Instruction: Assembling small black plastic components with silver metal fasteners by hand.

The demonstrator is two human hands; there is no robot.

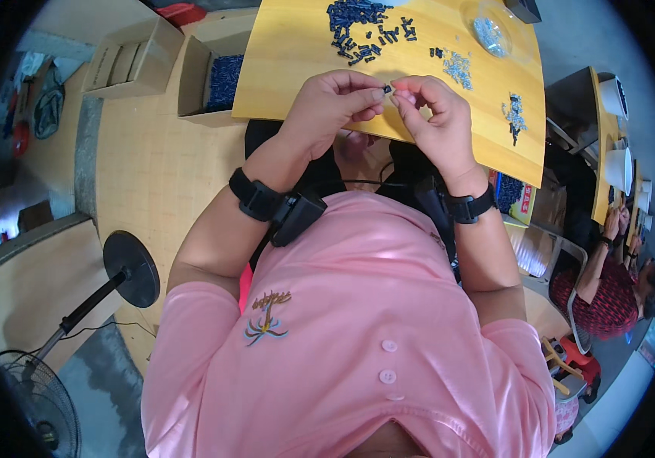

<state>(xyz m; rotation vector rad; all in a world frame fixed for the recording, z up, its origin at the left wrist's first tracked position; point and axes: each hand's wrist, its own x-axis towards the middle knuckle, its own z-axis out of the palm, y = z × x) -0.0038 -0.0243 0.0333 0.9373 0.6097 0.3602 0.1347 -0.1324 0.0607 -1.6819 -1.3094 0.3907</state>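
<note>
Both hands met over the near edge of the tabletop (pixel 304 69). The left hand (pixel 327 107) was closed in a pinch on a small black piece (pixel 386 89), held at its fingertips, and the right hand (pixel 434 114) was curled with its fingertips drawn together just beside that piece, touching it or nearly so; whether the right hand gripped something of its own could not be told, since anything there was too small to see.

Judging by how things lay, much of the work seemed undone: a large heap of dark blue-black pieces (pixel 358 27) sat near the far edge, and an open cardboard box (pixel 209 80) by the tabletop's left edge held more of them. Loose silvery screws (pixel 459 67) lay toward the right side, with a clear bowl of screws (pixel 492 34) at the far right corner. A small cluster of joined pieces (pixel 514 114) near the right edge looked like the finished share, well apart from both hands.
</note>
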